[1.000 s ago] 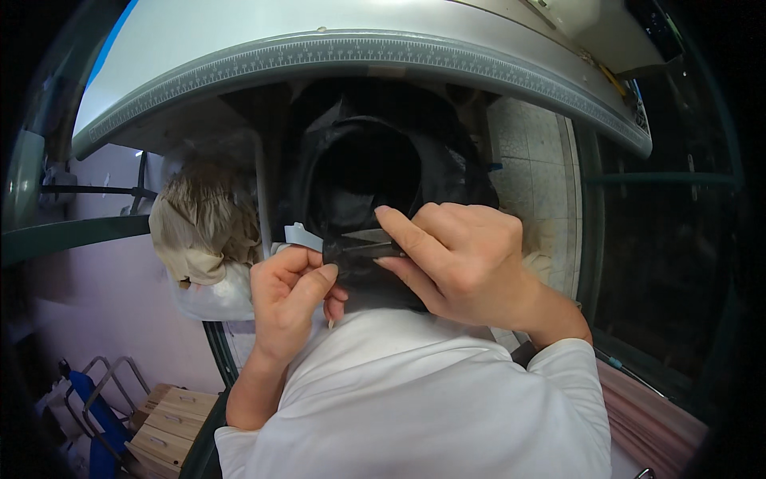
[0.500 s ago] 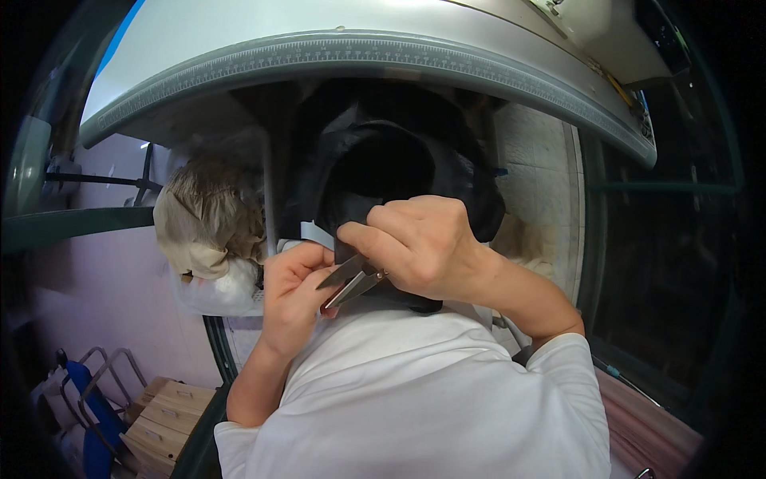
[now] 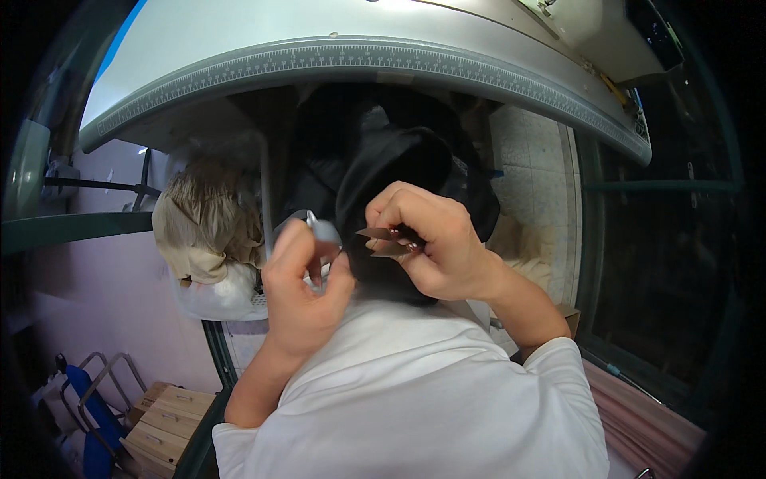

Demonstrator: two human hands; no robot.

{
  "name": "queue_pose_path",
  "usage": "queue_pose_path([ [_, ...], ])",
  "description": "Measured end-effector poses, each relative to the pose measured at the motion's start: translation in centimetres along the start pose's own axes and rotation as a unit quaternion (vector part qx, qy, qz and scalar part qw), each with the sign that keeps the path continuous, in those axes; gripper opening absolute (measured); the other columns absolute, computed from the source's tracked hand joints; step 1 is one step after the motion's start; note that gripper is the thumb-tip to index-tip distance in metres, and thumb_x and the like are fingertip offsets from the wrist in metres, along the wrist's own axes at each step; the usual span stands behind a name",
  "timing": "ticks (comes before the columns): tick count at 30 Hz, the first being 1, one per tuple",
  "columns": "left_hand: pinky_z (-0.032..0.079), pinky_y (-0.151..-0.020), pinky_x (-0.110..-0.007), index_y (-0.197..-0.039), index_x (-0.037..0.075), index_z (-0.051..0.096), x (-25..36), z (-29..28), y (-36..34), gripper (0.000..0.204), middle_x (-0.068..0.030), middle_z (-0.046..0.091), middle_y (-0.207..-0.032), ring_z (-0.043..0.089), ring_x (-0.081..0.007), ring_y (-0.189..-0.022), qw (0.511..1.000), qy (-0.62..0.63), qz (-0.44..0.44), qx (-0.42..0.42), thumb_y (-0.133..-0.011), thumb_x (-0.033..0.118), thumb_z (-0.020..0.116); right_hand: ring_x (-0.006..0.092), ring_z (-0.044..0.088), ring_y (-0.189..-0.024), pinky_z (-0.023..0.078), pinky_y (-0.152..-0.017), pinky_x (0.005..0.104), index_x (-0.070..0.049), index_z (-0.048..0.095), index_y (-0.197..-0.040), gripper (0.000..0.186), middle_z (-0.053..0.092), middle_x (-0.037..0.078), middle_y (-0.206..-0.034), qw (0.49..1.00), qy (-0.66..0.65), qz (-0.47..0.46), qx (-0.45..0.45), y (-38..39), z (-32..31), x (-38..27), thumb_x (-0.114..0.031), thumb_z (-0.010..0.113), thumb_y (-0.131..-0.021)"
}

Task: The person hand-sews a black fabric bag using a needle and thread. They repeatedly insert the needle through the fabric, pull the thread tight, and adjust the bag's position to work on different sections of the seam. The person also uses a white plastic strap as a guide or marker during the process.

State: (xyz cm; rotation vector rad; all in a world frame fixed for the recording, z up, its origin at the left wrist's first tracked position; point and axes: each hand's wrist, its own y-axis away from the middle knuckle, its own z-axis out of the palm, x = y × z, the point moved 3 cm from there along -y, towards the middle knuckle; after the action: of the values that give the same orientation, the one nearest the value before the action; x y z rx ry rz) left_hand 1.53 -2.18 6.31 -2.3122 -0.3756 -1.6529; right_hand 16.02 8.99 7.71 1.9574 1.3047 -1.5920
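My left hand [image 3: 305, 295] is curled round a small light grey-blue strip [image 3: 325, 232], blurred by motion. My right hand [image 3: 431, 239] grips metal scissors [image 3: 384, 247], their short blades parted and pointing left toward the left hand, not touching it. Behind and beneath both hands a large mass of glossy black fabric [image 3: 407, 144] hangs under the table edge; whether my fingers also pinch it is hidden.
A ruler-edged work table [image 3: 367, 56] spans the top. At left, beige cloth [image 3: 199, 219] lies in a translucent bin [image 3: 199, 302]. A trolley [image 3: 104, 363] and wooden drawers [image 3: 171, 417] stand lower left. Dark glass [image 3: 638, 279] is at right.
The scissors crossed down-left over my left hand, then drew back up and right. The small strip has tilted up with my left hand, and the black fabric's round opening has folded over.
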Motion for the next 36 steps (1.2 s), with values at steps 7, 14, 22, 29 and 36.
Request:
queue_pose_path([
  [7, 0.046, -0.087, -0.026, -0.108, 0.003, 0.045, -1.4, 1.7, -2.6, 0.036, -0.0060, 0.053, -0.108, 0.053, -0.0103, -0.093, 0.969, 0.246, -0.019, -0.017, -0.079, -0.010, 0.062, 0.0116, 0.058, -0.071, 0.049, -0.063, 0.0236, 0.001, 0.051, -0.085, 0.019, 0.061, 0.011, -0.084, 0.994, -0.107, -0.008, 0.025, -1.0, 0.6, 0.0, 0.019, 0.053, -0.082],
  [14, 0.038, -0.078, -0.020, -0.102, 0.004, 0.045, -0.1, 2.1, -1.1, 0.028, -0.0021, 0.046, -0.097, 0.045, -0.0071, -0.085, 0.984, 0.172, -0.001, 0.037, -0.082, -0.012, 0.057, 0.0092, 0.054, -0.061, 0.045, -0.055, 0.0244, 0.001, 0.047, -0.085, 0.012, 0.058, 0.005, -0.070, 0.947, -0.249, 0.204, 0.010, -0.2, 0.4, 0.1, 0.012, 0.049, -0.089],
  [22, 0.039, -0.080, -0.020, -0.110, 0.005, 0.047, -1.3, 2.6, -1.6, 0.035, -0.0035, 0.049, -0.107, 0.048, -0.0079, -0.088, 0.996, 0.075, 0.035, -0.037, -0.081, -0.007, 0.062, 0.0054, 0.046, -0.051, 0.036, -0.046, 0.0208, -0.004, 0.048, -0.089, 0.008, 0.058, 0.005, -0.068, 0.890, -0.324, 0.319, -0.006, 4.0, -2.0, -0.2, -0.002, 0.055, -0.094],
  [29, 0.047, -0.064, -0.033, -0.101, -0.001, 0.063, 1.5, 3.8, -6.5, 0.026, -0.0119, 0.061, -0.089, 0.058, -0.0222, -0.073, 0.975, -0.131, 0.093, -0.155, -0.076, -0.001, 0.069, 0.0082, 0.046, -0.054, 0.034, -0.048, 0.0233, -0.005, 0.047, -0.091, 0.010, 0.053, 0.005, -0.065, 0.868, -0.418, 0.267, -0.009, 2.2, 0.9, -0.8, -0.004, 0.057, -0.095],
  [36, 0.049, -0.063, -0.031, -0.095, -0.003, 0.066, -0.7, 2.1, -8.9, 0.009, -0.0094, 0.066, -0.075, 0.060, -0.0164, -0.064, 0.994, -0.101, 0.043, -0.024, -0.089, -0.002, 0.059, 0.0052, 0.039, -0.050, 0.030, -0.042, 0.0221, -0.005, 0.048, -0.089, 0.010, 0.052, 0.004, -0.064, 0.830, -0.437, 0.344, 0.051, 6.6, -0.7, 1.5, -0.006, 0.055, -0.097],
])
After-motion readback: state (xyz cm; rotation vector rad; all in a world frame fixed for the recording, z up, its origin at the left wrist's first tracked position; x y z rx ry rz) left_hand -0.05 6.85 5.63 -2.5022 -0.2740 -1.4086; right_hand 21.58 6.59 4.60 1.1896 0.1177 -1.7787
